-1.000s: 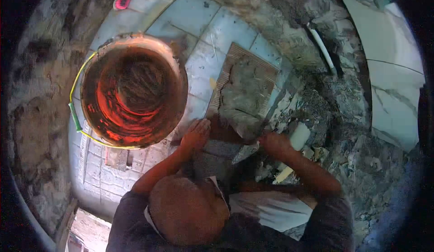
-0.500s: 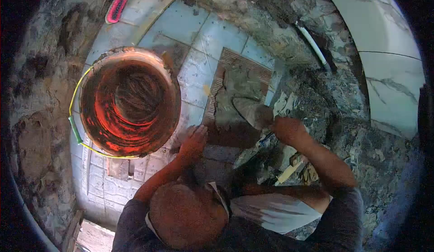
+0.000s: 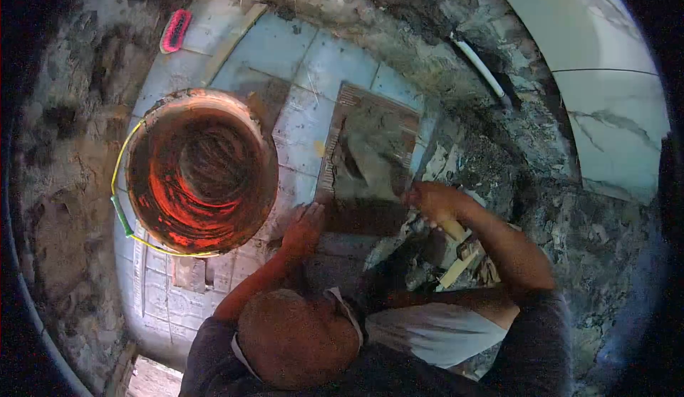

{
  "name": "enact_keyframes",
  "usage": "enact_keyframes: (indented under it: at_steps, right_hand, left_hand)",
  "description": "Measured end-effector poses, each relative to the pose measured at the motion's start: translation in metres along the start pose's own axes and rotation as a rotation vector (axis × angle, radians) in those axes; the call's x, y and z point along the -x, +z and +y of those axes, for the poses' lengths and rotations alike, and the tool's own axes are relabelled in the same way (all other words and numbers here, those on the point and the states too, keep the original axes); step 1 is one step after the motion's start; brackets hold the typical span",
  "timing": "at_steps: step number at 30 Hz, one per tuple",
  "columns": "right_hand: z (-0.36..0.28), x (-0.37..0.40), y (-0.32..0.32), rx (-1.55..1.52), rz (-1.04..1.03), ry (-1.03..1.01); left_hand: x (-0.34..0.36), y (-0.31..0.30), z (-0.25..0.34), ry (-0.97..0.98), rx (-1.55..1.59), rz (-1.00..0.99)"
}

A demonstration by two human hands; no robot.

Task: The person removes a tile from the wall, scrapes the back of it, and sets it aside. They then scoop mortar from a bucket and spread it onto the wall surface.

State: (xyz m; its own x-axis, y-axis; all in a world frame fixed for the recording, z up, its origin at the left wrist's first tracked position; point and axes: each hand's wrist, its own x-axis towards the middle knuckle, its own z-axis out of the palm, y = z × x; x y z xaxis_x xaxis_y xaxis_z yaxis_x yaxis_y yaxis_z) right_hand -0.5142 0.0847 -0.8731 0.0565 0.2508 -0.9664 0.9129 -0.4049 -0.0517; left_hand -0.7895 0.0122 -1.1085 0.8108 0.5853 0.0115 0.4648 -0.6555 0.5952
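Mortar-smeared brown ribbed tile (image 3: 360,216) stretched lengthwise ahead; left hand (image 3: 303,230) lay open by its near corner; right hand (image 3: 438,202) clenched a blurred trowel (image 3: 383,176).

A rectangular brown tile with a finely ribbed back (image 3: 363,215) lies flat, ribs up, on the pale bluish tiled floor (image 3: 303,126). Wet grey mortar (image 3: 374,130) covers much of its upper and middle parts in an uneven, smeared layer, with a dark curved mark toward the left. Ribs show along the top and left edges, and the near end is a darker brown band. A grey trowel (image 3: 388,186), blurred, lies low over the mortar near the right edge, its handle end in the right hand (image 3: 440,202).
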Motion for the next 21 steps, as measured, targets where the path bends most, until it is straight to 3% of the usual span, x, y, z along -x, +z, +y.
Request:
enact_keyframes:
  at_steps: [2,4,11,12,14,15,16,17,18,20,21]
  right_hand:
    - [0.039,-0.044,0.03,-0.142,0.014,-0.027]
    - [0.081,-0.125,0.07,1.091,-0.244,-0.519]
    - [0.051,-0.066,0.067,0.425,0.213,-0.48]
    - [0.054,-0.076,0.084,0.415,0.197,-0.478]
    - [0.053,-0.101,0.116,0.671,-0.102,-0.361]
    - [0.04,-0.09,0.121,0.667,-0.096,-0.355]
    - [0.016,-0.069,0.123,0.753,0.067,-0.346]
    - [0.003,-0.055,0.122,0.835,0.231,-0.335]
    - [0.005,-0.049,0.117,0.825,0.235,-0.334]
    - [0.02,-0.044,0.106,-0.053,-0.136,-0.046]
    - [0.033,-0.053,0.12,-0.059,-0.142,-0.048]
  left_hand:
    - [0.01,0.001,0.004,0.034,-0.04,0.005]
    - [0.004,-0.001,0.001,0.074,-0.099,0.032]
    - [0.002,-0.003,-0.001,0.014,-0.085,-0.021]
    - [0.004,-0.009,0.004,0.034,-0.149,-0.063]
    - [0.003,-0.007,0.002,0.041,-0.119,-0.104]
    - [0.0,-0.006,0.001,0.047,-0.101,-0.134]
    - [-0.002,-0.004,-0.001,0.057,-0.109,-0.133]
    - [-0.001,-0.002,-0.002,0.058,-0.118,-0.056]
    - [0.001,-0.004,0.0,0.058,-0.12,0.015]
    - [0.001,-0.011,0.002,0.074,-0.081,0.024]
    - [0.002,-0.013,0.004,0.077,-0.036,0.035]
